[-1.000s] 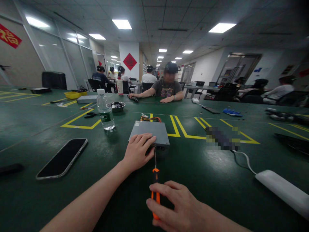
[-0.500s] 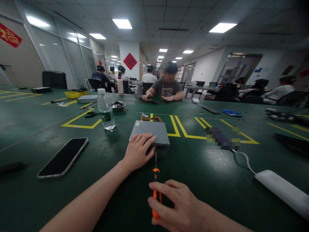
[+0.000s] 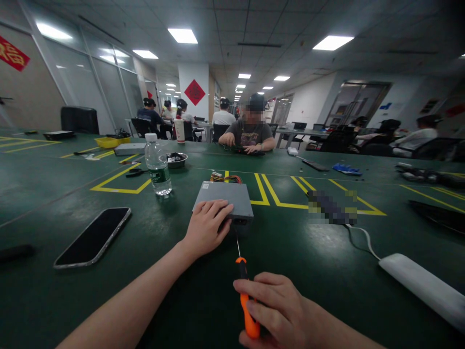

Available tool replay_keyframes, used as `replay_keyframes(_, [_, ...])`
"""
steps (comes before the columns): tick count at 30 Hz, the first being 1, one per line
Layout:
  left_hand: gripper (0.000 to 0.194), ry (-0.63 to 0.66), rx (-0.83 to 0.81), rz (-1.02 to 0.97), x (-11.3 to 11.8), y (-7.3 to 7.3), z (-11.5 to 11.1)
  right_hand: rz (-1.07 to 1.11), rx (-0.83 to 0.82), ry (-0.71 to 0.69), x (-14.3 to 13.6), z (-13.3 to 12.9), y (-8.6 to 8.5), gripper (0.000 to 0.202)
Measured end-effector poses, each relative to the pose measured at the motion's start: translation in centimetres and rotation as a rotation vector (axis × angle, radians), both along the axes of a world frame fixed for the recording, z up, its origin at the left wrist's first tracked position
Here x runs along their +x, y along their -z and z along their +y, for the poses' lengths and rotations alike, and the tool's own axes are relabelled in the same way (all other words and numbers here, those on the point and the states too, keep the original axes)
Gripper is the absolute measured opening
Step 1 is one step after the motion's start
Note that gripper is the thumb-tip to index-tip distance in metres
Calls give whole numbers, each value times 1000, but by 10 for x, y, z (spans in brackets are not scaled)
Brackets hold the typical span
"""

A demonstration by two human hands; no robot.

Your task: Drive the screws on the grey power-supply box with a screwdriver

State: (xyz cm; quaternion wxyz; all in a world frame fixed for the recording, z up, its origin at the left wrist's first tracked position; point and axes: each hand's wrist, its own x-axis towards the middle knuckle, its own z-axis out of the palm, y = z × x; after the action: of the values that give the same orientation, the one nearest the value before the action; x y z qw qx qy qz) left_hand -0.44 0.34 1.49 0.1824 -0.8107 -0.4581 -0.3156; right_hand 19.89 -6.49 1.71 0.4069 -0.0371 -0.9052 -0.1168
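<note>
A grey metal box (image 3: 238, 196) with a socket on its near side and coloured wires (image 3: 227, 179) behind it lies on the green table. My left hand (image 3: 208, 223) rests on its near left part, fingers on the top and thumb at the front edge. In my right hand (image 3: 278, 308) is an orange and black screwdriver (image 3: 249, 310), gripped by the handle. Its thin shaft points away from me, and the tip is just short of the box's near side, apart from it.
A black phone (image 3: 95, 237) and a water bottle (image 3: 157, 167) stand to the left, with a metal bowl (image 3: 176, 160) behind. A white power strip (image 3: 421, 286) and its cable lie right. Across the table (image 3: 203, 315) a person (image 3: 249, 133) handles a dark object.
The screwdriver has come back from the box's near side and moved slightly right with my right hand. My left hand stays on the box. The person opposite has shifted their hands.
</note>
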Motion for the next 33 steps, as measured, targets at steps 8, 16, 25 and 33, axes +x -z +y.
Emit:
replay_keyframes(8, [33, -4, 8, 24, 0, 0, -1, 45, 47, 55, 18, 1, -4, 20])
replay_keyframes(16, [33, 0, 3, 20, -1, 1, 1, 64, 37, 79, 18, 3, -6, 23])
replay_keyframes(25, [33, -6, 1, 28, -1, -1, 0, 68, 44, 82, 18, 4, -4, 23])
replay_keyframes(33, [32, -12, 16, 22, 0, -1, -1, 4, -35, 79, 19, 2, -5, 23])
